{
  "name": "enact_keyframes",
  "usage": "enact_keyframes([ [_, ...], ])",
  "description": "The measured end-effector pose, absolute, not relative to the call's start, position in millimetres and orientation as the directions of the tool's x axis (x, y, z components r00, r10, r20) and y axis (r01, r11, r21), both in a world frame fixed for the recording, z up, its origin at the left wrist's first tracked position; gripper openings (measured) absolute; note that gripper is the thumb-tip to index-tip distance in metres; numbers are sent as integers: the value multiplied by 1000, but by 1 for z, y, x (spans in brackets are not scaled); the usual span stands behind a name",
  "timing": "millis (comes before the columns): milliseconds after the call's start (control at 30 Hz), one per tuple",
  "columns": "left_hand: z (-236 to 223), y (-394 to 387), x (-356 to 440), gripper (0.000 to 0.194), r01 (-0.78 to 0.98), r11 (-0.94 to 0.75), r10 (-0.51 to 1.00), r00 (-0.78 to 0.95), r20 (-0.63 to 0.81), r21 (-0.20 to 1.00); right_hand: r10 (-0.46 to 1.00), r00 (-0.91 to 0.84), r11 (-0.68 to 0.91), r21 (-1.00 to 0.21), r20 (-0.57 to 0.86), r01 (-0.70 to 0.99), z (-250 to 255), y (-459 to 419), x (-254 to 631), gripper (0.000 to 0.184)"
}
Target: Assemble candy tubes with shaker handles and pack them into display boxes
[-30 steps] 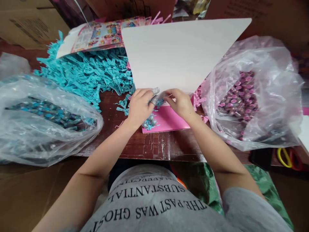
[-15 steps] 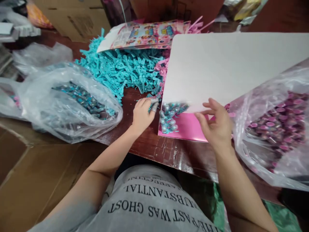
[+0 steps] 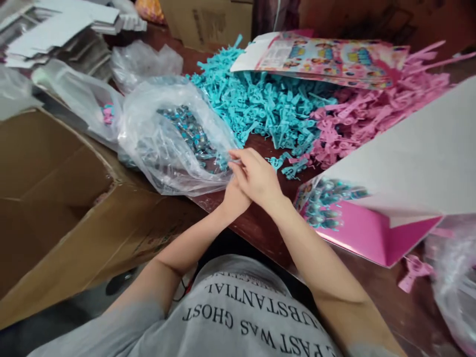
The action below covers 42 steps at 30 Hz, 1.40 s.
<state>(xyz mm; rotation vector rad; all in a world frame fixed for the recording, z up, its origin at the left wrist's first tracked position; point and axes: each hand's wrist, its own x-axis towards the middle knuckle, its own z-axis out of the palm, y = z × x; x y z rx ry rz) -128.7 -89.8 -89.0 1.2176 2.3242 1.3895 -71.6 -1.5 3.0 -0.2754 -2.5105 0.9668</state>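
My right hand [image 3: 257, 176] lies over my left hand [image 3: 236, 197] at the right edge of a clear plastic bag [image 3: 148, 153]. The fingers of my right hand are bent, with thumb and fingertips close together; what they hold, if anything, is hidden. Most of my left fingers are covered by the right hand. Inside the bag are many small clear pieces with blue parts [image 3: 189, 131]. To the right stands an open pink box [image 3: 362, 223] with a raised white flap [image 3: 439, 153]. Rows of clear, teal-tinted pieces [image 3: 323, 201] fill its left end.
Behind my hands are heaps of teal plastic pieces [image 3: 260, 106] and pink plastic pieces [image 3: 357, 124], topped by printed card sheets [image 3: 320, 57]. A large cardboard box [image 3: 48, 183] stands left. Another plastic bag [image 3: 457, 282] and a loose pink piece [image 3: 414, 272] are at right.
My right hand has left the pink box and come over to my left hand by the bag. My left hand has moved left, away from the box. The view has turned left.
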Motion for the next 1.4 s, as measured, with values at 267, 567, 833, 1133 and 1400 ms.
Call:
enact_keyframes([
  [267, -64, -249, -159, 16, 465, 479, 632, -771, 74, 745, 162, -986, 803, -575, -49, 160, -57, -38, -226, 25],
  [567, -68, -265, -195, 33, -178, 350, 584, -726, -362, 920, 177, -973, 515, -857, 148, -37, -58, -28, -122, 36],
  [833, -48, -234, -197, 25, -3, 233, 807, -558, -195, 973, 45, -984, 466, -875, 174, -133, -48, -24, -72, 24],
  [1133, -73, -252, -189, 27, 800, 134, 797, -437, 416, 584, 97, -978, 400, -893, -185, 208, -38, -35, -65, 65],
  [1400, -66, -270, -184, 30, 840, 150, 772, -429, 468, 521, 125, -992, 455, -888, -8, 64, -37, -48, -65, 45],
])
